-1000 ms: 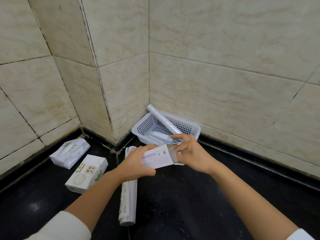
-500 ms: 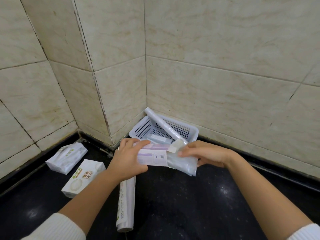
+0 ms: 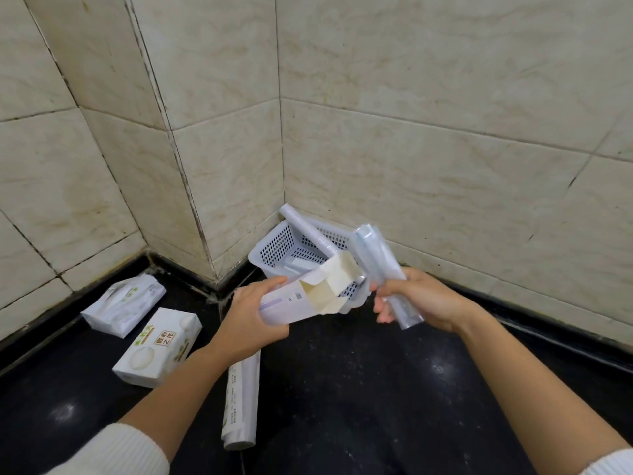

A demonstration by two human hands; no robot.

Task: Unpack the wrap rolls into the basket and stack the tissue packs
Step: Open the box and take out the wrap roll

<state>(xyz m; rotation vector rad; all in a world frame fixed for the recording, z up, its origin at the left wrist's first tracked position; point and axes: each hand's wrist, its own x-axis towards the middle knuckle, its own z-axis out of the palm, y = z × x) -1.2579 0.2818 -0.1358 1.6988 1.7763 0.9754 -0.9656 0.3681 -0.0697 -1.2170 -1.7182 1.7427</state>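
Note:
My left hand (image 3: 251, 317) grips a white cardboard wrap box (image 3: 301, 301) whose end flaps hang open toward the basket. My right hand (image 3: 416, 301) is closed around a clear wrap roll (image 3: 378, 265), now fully out of the box and tilted up to the left. Behind both stands a white perforated basket (image 3: 274, 246) in the wall corner, with a long roll (image 3: 306, 231) leaning out over its far rim. Two tissue packs lie apart on the floor at left: a soft plastic one (image 3: 125, 303) and a boxy one (image 3: 159, 346).
A long wrapped roll (image 3: 241, 406) lies on the black floor (image 3: 359, 389) under my left forearm. Beige tiled walls (image 3: 428, 149) close the corner behind the basket, and a wall pillar juts out to the left of it.
My right hand has pulled the clear roll out of the box and lifted it up to the right. The box's end flaps now stand open in my left hand.

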